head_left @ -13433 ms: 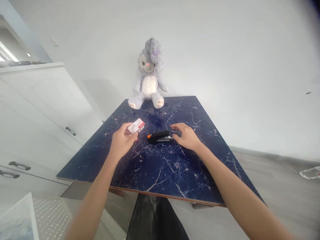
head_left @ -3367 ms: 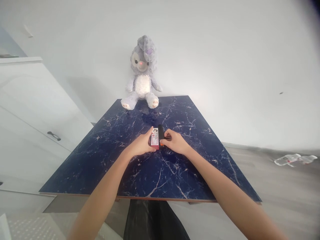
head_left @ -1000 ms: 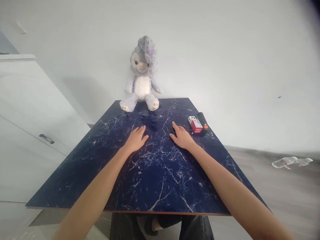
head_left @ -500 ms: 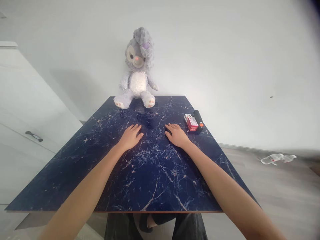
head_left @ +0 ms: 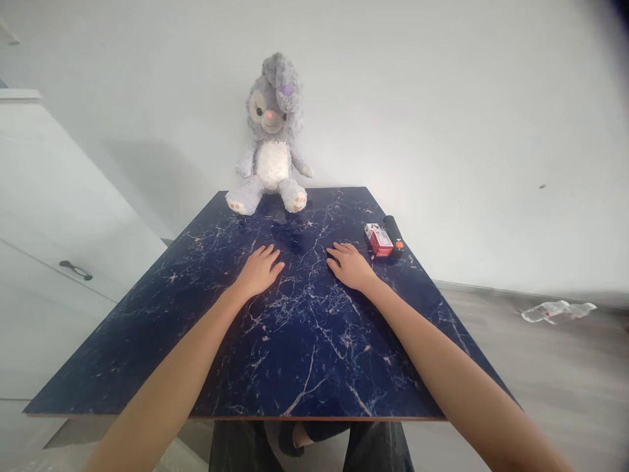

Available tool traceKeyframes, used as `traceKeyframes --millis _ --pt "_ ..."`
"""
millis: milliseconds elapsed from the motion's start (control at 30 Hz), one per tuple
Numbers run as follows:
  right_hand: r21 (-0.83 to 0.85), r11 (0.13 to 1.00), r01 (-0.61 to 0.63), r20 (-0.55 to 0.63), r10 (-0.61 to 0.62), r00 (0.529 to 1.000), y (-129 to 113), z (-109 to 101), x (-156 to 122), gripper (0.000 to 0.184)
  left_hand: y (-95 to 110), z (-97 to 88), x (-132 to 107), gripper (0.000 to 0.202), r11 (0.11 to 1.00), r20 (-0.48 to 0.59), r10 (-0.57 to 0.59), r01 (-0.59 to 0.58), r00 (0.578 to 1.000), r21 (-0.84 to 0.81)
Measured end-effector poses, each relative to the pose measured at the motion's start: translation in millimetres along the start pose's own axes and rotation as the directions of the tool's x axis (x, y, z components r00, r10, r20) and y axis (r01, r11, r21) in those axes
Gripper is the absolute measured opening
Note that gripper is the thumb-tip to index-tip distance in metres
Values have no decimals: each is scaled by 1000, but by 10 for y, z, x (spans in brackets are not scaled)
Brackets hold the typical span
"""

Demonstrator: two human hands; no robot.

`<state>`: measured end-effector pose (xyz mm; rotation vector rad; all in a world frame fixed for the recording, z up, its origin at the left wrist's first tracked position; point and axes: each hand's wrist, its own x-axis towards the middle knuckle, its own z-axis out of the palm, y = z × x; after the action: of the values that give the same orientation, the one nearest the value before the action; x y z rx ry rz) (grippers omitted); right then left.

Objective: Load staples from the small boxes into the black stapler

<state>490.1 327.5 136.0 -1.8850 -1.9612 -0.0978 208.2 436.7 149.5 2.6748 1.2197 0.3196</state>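
Observation:
My left hand (head_left: 259,271) lies palm down on the dark blue marbled table (head_left: 295,341), its fingers stretched out and the thumb apart. Opposite it, my right hand (head_left: 350,267) rests flat on the same surface, also with nothing in it. A small red and white box (head_left: 379,240) is just beyond my right hand, not touched by it. Against that box's right side lies a black cylinder (head_left: 392,231) with an orange spot near its closer end. At the table's far edge sits a grey plush rabbit (head_left: 272,144) with a white belly, leaning towards the wall.
To the left stands a white cabinet (head_left: 49,210) with a dark handle (head_left: 75,269). A pale wall (head_left: 417,118) rises behind the table. Clear plastic bottles (head_left: 557,311) lie on the grey floor (head_left: 555,373) at the right.
The whole view has shifted slightly, so things appear a little further right. Both hands keep their place and pose on the table.

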Motion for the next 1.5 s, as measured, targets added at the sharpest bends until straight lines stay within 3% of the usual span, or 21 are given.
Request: traceKeyframes --millis 1500 --pt "-35 999 37 -13 -38 999 -11 0 4 46 -18 5 -22 64 1000 -8 15 -15 1000 17"
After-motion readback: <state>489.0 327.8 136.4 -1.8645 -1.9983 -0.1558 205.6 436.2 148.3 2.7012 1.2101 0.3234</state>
